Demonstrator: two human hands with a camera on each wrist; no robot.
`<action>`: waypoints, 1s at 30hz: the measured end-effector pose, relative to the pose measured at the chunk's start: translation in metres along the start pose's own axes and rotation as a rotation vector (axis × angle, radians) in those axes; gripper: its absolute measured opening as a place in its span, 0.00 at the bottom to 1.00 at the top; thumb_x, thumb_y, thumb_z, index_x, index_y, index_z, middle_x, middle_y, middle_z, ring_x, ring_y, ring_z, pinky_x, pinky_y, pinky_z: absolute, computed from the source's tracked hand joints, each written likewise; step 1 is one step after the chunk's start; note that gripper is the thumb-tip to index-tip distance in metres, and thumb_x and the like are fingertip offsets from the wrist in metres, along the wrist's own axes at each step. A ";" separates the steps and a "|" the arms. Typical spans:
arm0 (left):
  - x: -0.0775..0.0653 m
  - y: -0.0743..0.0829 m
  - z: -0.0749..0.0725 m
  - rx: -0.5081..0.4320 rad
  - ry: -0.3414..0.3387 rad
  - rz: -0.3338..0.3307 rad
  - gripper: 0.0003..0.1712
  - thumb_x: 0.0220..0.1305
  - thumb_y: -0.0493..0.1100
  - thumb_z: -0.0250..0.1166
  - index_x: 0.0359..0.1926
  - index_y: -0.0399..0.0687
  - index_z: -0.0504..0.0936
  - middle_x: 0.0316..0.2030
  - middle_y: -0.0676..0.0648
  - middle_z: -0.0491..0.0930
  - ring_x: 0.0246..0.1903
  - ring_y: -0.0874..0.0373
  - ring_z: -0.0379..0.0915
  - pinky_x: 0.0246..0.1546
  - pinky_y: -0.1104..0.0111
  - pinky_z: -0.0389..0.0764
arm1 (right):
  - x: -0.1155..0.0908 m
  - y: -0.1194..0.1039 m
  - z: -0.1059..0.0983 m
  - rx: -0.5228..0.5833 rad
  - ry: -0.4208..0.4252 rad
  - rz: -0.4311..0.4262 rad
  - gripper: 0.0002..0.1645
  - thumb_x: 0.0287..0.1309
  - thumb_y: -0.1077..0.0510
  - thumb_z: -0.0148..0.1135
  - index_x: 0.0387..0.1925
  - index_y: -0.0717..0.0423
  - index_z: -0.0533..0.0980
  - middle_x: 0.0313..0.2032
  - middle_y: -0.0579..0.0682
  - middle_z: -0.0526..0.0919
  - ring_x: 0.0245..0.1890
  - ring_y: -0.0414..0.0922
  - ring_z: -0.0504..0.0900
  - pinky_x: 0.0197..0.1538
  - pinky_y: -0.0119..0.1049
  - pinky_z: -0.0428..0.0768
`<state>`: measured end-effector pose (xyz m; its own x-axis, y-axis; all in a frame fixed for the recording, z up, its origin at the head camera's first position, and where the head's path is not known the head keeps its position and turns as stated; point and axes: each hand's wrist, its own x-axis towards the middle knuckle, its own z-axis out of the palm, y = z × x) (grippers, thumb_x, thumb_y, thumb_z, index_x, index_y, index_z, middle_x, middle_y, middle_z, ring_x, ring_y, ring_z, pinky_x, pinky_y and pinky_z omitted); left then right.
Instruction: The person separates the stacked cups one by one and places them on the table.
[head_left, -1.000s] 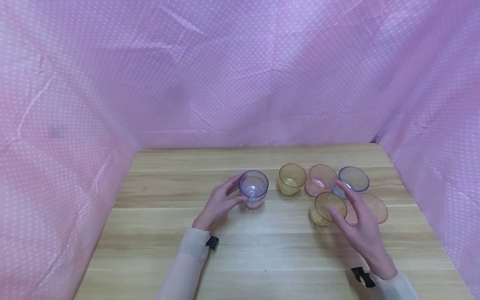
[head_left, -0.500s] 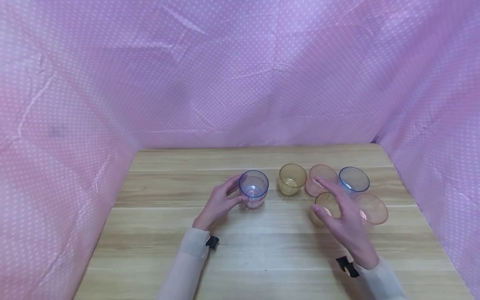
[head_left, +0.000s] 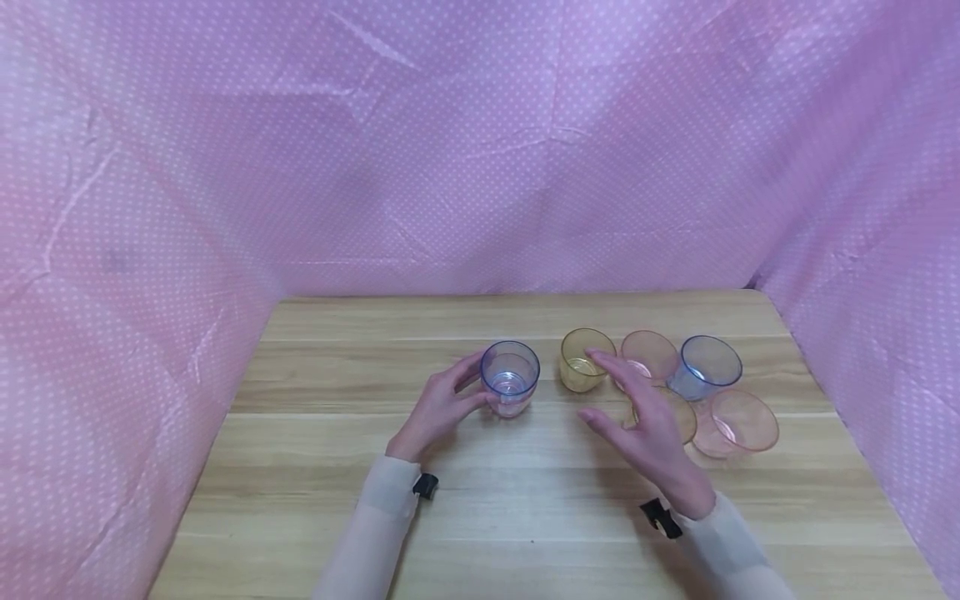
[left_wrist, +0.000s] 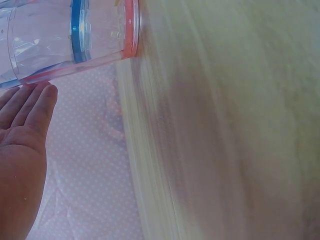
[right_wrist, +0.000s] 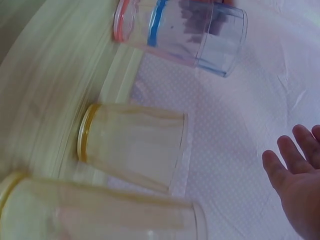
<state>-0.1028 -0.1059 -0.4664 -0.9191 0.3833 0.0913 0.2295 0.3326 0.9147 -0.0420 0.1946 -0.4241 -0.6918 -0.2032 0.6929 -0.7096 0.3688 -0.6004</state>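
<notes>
My left hand (head_left: pixel 437 407) holds a clear blue cup (head_left: pixel 510 367) nested in a pink cup (head_left: pixel 510 409), thumb on the near side and fingers at the far side. In the left wrist view, straight fingers (left_wrist: pixel 37 107) lie against these stacked cups. My right hand (head_left: pixel 651 433), thumb and fingers spread, holds nothing. It is over the front yellow cup (head_left: pixel 681 410), partly hiding it. In the head view its fingertips overlap the back yellow cup (head_left: pixel 579 377), which stands right of the stack.
Farther right on the wooden table (head_left: pixel 315 500) stand a back pink cup (head_left: pixel 648 354), a blue cup (head_left: pixel 708 367) and a front pink cup (head_left: pixel 742 421), close together. A pink dotted cloth (head_left: pixel 480 167) surrounds the table's back and sides.
My right hand has moved left, from beside the front yellow cup across it toward the back yellow cup. The left hand and its stacked cups have stayed in place.
</notes>
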 end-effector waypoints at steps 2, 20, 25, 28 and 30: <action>-0.001 0.000 0.000 0.007 -0.001 -0.005 0.42 0.60 0.43 0.77 0.74 0.43 0.70 0.69 0.41 0.74 0.67 0.47 0.73 0.69 0.62 0.74 | 0.003 -0.001 0.004 -0.001 -0.011 0.005 0.44 0.68 0.36 0.65 0.66 0.69 0.73 0.64 0.63 0.78 0.69 0.43 0.73 0.74 0.34 0.68; -0.005 -0.007 0.000 0.010 -0.051 -0.092 0.54 0.56 0.45 0.81 0.79 0.58 0.63 0.77 0.49 0.63 0.72 0.43 0.64 0.73 0.55 0.69 | 0.019 0.012 0.048 0.032 -0.154 0.105 0.47 0.51 0.61 0.80 0.71 0.61 0.70 0.71 0.59 0.72 0.74 0.58 0.66 0.79 0.43 0.62; -0.003 -0.010 0.000 0.057 -0.068 -0.118 0.56 0.55 0.47 0.82 0.80 0.61 0.61 0.78 0.48 0.61 0.73 0.39 0.62 0.74 0.51 0.67 | 0.022 0.017 0.053 -0.035 -0.212 0.174 0.54 0.50 0.57 0.81 0.76 0.59 0.64 0.75 0.58 0.67 0.75 0.58 0.63 0.77 0.55 0.63; -0.002 -0.011 -0.001 0.081 -0.078 -0.115 0.56 0.55 0.49 0.81 0.80 0.59 0.61 0.78 0.47 0.61 0.73 0.38 0.62 0.74 0.49 0.67 | 0.025 0.021 0.055 -0.060 -0.263 0.222 0.57 0.50 0.53 0.82 0.78 0.56 0.62 0.76 0.57 0.64 0.76 0.57 0.62 0.76 0.59 0.63; 0.000 -0.010 -0.003 0.086 -0.087 -0.112 0.55 0.55 0.50 0.81 0.80 0.57 0.61 0.77 0.46 0.62 0.73 0.38 0.62 0.74 0.49 0.67 | 0.026 0.024 0.057 -0.064 -0.307 0.244 0.60 0.50 0.51 0.82 0.79 0.56 0.59 0.77 0.57 0.62 0.76 0.58 0.62 0.77 0.60 0.63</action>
<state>-0.1059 -0.1117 -0.4746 -0.9100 0.4118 -0.0477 0.1571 0.4490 0.8796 -0.0846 0.1464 -0.4428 -0.8539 -0.3607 0.3752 -0.5161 0.4936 -0.7000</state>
